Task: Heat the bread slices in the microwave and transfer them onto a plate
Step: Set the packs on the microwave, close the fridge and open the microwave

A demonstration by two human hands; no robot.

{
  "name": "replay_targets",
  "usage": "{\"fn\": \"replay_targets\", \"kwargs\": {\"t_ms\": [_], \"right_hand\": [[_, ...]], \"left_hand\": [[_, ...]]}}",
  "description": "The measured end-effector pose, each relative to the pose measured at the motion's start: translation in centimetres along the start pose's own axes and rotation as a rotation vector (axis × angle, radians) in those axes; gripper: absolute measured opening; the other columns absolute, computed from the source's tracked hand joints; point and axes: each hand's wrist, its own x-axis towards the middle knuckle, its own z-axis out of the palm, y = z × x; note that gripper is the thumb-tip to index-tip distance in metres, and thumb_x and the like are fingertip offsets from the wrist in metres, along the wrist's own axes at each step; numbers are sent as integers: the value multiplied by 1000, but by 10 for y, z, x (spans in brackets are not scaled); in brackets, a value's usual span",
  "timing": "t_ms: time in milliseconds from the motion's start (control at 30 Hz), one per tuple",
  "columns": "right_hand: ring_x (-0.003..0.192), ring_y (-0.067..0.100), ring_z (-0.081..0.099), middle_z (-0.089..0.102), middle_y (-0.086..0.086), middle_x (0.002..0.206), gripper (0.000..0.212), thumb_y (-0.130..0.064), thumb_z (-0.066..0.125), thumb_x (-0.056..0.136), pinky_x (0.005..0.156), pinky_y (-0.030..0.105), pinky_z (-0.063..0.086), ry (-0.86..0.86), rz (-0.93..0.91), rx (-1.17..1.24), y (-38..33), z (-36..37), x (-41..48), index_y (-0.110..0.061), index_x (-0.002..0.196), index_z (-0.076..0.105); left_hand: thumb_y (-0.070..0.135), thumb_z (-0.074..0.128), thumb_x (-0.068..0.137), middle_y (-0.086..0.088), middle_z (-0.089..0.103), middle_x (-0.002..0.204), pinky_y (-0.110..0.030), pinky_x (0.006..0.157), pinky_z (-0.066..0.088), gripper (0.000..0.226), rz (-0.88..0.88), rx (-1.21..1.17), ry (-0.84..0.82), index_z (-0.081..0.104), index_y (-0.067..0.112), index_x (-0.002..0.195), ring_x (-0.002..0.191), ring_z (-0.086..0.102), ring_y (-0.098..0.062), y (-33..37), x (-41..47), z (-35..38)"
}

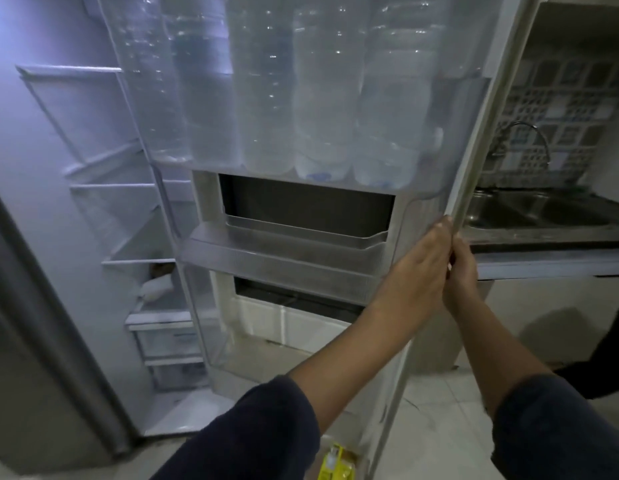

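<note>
— Though dim throughout, clear enough on the hands. Left hand (pixel 418 265)?
— On the edge of the open fridge door (pixel 204 209), grip closed over it, fingertips up against the pale seal. Right hand (pixel 462 271) just beside, touching the left, grip closed on the same edge from the outer side. Dark blue sleeves (pixel 266 431) on both arms.
— Any writing to read?
— None legible. Five clear water bottles (pixel 321 98) upright in a row in the upper door bin (pixel 467 140); small blue marks near the bases of the two on the right, too blurred to read. Yellow pack (pixel 335 460) low down by the door's bottom edge, with some print on it, also too blurred to read.
— And the bread slices?
— Cannot be made out anywhere in view; cannot tell what the yellow pack holds.
— Beyond the door?
— To the left, lit fridge shelves (pixel 93 188), with something white (pixel 155 285) on a lower one. To the right, a steel sink (pixel 543 209) set in the counter (pixel 550 261), curved tap (pixel 529 136) behind it, patterned tiles on the wall.
</note>
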Motion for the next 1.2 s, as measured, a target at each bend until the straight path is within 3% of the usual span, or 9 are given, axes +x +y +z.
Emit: {"fn": "replay_targets", "kwargs": {"t_ms": [100,167,300,367,500,700,833,967,1200], "right_hand": [[123,25,51,55,12,132,47,-40,44,94,108,43,38,56,0,-12,-1,-2,-13,-10,129,51],[129,25,46,49,11,140,61,-49,48,86,111,48,33,83,-14,-43,7,-4,-22,-12,135,46],[127,26,47,50,10,137,50,-45,49,91,109,50,35,140,-62,-99,12,-2,-63,-16,132,48],[126,23,47,51,7,136,48,-44,49,92,109,47,36,141,-92,-137,12,1,-89,-18,133,47],[120,13,47,49,4,134,44,-30,47,96,93,21,41,190,-181,-134,9,20,-153,-15,137,42],[112,20,53,53,12,125,38,-28,55,91,90,26,45,230,-265,-142,17,65,-253,-14,126,48],[103,15,53,54,-2,110,36,-39,66,82,90,31,46,182,-324,-232,28,100,-314,-26,111,49],[104,7,47,49,-18,104,43,-52,62,76,91,22,40,95,-471,-367,41,139,-358,-30,110,49],[124,3,38,42,-2,131,47,-36,42,91,106,24,35,-228,-694,-375,36,215,-378,-18,134,42]], "left_hand": [[25,22,91,-14,27,152,-41,117,2,57,-50,-97,76,20,-3,141,143,20,-25,0,-17,-5],[18,18,88,-11,33,150,-37,117,5,55,-99,-149,164,25,0,140,142,26,-21,-6,-28,-8],[26,31,90,-10,32,151,-38,117,2,56,-136,-248,283,31,1,140,141,26,-19,-25,-61,-13],[28,34,90,-10,28,152,-39,116,-3,60,-166,-286,272,27,2,143,142,24,-18,-38,-83,-19],[29,31,91,-8,26,154,-37,116,-2,57,-191,-327,305,26,9,145,142,23,-17,-67,-132,-23],[31,44,89,-3,27,153,-40,116,3,58,-261,-394,373,32,17,144,144,12,-14,-117,-219,-17],[32,46,89,0,-1,158,-48,117,-7,62,-433,-538,292,26,21,146,145,-12,-17,-138,-274,-15],[33,45,89,-8,8,156,-43,117,-6,63,-639,-734,252,25,15,146,144,-15,-14,-165,-303,-27],[36,34,94,-2,-4,156,-24,119,-1,67,-671,-1017,315,3,10,147,145,-3,-16,-240,-323,-44]]}}
